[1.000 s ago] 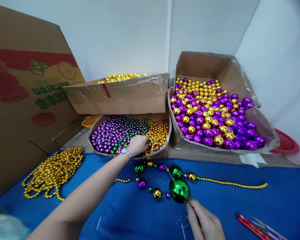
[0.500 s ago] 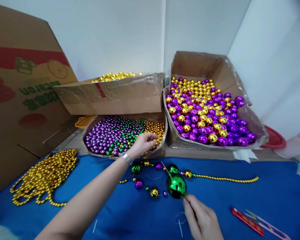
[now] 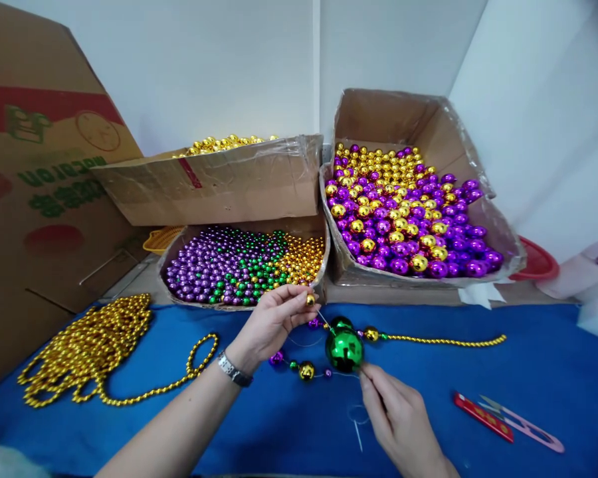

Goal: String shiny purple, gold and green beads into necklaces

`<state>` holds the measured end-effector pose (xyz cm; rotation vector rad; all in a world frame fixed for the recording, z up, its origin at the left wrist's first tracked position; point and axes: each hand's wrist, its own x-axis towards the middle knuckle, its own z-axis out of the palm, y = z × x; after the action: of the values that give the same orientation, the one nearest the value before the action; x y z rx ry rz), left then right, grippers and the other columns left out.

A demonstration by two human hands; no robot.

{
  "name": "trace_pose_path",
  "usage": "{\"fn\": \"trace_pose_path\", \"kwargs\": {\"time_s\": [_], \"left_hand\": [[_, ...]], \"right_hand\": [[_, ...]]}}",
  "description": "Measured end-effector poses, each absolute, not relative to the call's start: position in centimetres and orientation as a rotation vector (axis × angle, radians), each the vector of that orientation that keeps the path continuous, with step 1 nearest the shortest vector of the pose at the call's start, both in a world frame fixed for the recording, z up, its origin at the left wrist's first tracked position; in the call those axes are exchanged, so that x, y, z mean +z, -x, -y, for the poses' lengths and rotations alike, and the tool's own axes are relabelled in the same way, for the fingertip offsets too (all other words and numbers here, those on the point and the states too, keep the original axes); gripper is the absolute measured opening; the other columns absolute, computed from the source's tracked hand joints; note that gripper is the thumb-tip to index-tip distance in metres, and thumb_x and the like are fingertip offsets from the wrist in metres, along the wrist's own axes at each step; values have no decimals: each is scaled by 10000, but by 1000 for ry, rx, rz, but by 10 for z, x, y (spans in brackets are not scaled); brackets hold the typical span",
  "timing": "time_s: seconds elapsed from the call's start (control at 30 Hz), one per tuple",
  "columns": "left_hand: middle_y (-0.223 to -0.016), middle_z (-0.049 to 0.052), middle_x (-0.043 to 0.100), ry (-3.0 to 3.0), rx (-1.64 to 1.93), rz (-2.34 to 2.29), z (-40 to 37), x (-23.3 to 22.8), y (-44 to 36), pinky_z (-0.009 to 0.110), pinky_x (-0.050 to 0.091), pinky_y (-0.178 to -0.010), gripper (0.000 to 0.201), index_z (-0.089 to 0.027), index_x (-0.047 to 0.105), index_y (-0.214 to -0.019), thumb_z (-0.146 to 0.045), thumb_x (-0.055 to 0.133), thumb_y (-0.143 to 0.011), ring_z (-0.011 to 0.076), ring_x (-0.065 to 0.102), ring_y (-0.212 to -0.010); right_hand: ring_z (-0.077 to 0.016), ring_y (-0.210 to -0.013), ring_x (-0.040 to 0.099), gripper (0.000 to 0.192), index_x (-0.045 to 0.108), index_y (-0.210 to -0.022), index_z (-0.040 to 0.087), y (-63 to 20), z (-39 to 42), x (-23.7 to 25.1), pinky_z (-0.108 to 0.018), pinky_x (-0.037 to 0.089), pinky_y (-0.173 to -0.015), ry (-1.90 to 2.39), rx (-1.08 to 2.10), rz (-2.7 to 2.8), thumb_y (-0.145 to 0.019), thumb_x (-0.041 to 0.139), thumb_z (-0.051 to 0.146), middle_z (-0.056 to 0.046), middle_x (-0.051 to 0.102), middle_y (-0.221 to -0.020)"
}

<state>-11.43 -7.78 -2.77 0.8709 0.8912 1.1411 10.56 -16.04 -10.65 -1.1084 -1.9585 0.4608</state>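
Note:
My left hand (image 3: 278, 323) pinches a small gold bead (image 3: 310, 299) at the tip of a thin needle (image 3: 325, 320). That needle sticks up out of a large green ball bead (image 3: 345, 350). My right hand (image 3: 400, 413) is closed just below the green bead, its fingertips gripping the bead's lower end or the needle there; which one I cannot tell. Around the big bead lies a string of mixed beads, including a gold bead (image 3: 306, 370), a purple bead (image 3: 277, 358) and a gold twisted-looking bead chain (image 3: 443, 342) running right.
Behind stand a low box of small beads (image 3: 162, 265) and a larger box of purple and gold balls (image 3: 351, 265). A gold bead chain pile (image 3: 87, 345) lies left on the blue cloth (image 3: 189, 438). Scissors (image 3: 533, 430) and a red packet (image 3: 483, 416) lie right.
My left hand has come out of the low bead box toward the needle, with a gold bead pinched in it. My right hand still holds at the green bead. The view has shifted slightly.

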Motion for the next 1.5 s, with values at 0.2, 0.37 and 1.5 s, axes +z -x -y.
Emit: {"fn": "trace_pose_path", "kwargs": {"time_s": [0.2,0.37,1.5], "left_hand": [[-926,66,669,-982,1144,-912,82,-28,113,269,528,-773,178,-126,646,-930,-214,686,-780,137,638,-798],[-922,68,667,-1182,1122,-1019,84,-25,114,263,517,-767,212,-127,655,-950,-259,677,-786,130,618,-791],[-810,63,684,-1630,1062,-970,102,-12,44,261,512,-681,188,-131,660,-858,-308,603,-826,167,624,-752]], "right_hand": [[-166,-681,625,201,561,-1061,194,-109,163,-106,-266,482,-634,1126,402,1971,-932,412,154,-50,650,-812],[-179,-716,643,195,565,-1063,177,-114,163,-108,-274,496,-643,1128,329,2015,-929,426,144,-56,653,-792],[-169,-892,646,261,593,-1096,193,-133,143,-109,-260,505,-789,1283,639,1986,-961,381,265,-59,665,-982]]}}
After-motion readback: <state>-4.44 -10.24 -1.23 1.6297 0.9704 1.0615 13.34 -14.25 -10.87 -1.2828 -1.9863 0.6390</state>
